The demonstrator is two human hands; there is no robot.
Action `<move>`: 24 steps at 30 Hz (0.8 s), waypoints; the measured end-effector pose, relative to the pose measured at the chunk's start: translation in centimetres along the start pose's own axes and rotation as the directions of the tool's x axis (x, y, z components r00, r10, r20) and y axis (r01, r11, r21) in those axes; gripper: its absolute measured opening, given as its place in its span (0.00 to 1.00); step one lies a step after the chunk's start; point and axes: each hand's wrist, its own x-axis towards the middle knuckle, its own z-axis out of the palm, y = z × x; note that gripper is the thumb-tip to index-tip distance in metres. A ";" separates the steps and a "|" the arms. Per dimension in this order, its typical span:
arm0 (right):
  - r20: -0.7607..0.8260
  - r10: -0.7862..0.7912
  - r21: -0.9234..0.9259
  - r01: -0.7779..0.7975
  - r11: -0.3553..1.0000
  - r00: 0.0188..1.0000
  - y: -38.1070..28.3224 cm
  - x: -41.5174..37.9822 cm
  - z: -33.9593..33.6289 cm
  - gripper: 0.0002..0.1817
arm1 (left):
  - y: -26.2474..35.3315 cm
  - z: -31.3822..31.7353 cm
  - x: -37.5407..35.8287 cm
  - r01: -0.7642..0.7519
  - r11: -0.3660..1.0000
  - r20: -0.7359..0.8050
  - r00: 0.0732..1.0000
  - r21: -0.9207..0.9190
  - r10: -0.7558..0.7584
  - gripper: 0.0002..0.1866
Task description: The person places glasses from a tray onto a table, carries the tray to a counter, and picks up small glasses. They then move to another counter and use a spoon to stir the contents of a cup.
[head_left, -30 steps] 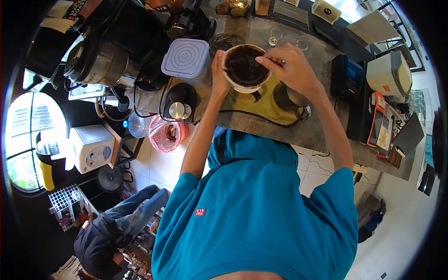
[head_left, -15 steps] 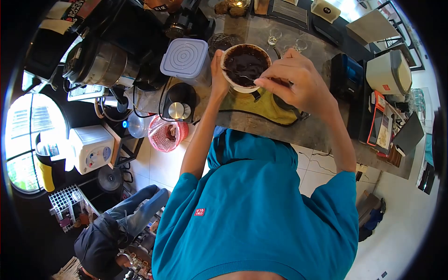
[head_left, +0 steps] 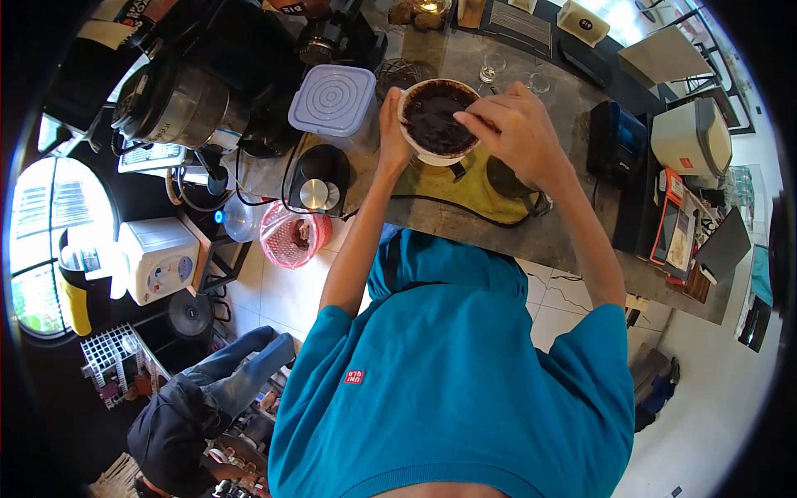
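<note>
A white cup-like vessel [head_left: 427, 155] holds dark, wet coffee [head_left: 433, 116], with brown residue around its inner rim. My left hand [head_left: 394, 137] is closed around the vessel's left side. Over the right rim, my right hand [head_left: 516, 133] pinches a small spoon, whose bowl is lost in the dark coffee at this moment. Beneath the vessel lies a yellow-green cloth [head_left: 440, 199] with a dark edge. A dark round container [head_left: 505, 178] sits on the cloth, partly covered by my right hand.
Left of the vessel stands a lidded plastic tub [head_left: 334, 100], beside a black scale-like device with a silver knob [head_left: 315, 195]. Small glasses [head_left: 491, 66] stand behind. A pink basket [head_left: 292, 236] is below the counter's left end. Another person [head_left: 178, 432] is at lower left.
My right fingers have shifted slightly within the vessel, and the spoon's metal no longer shows above the coffee. The vessel has moved slightly right in view, with my left hand still around it.
</note>
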 end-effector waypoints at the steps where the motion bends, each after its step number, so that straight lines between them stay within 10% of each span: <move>1: -0.034 0.028 -0.024 -0.029 0.999 0.999 0.5 0.0 0.2 0.12 | 0.2 0.1 0.0 -0.003 1.000 -0.004 1.000 0.025 0.003 0.25; 15: -0.145 0.231 -0.076 -0.244 0.967 0.962 0.7 0.6 -0.7 0.17 | 1.5 1.0 -0.5 0.054 0.999 -0.058 0.997 0.009 -0.053 0.25; 24: 0.055 0.542 0.525 -0.486 0.699 0.839 1.7 0.9 1.6 0.20 | 1.9 1.3 -0.5 0.023 0.999 -0.063 0.998 0.035 -0.020 0.25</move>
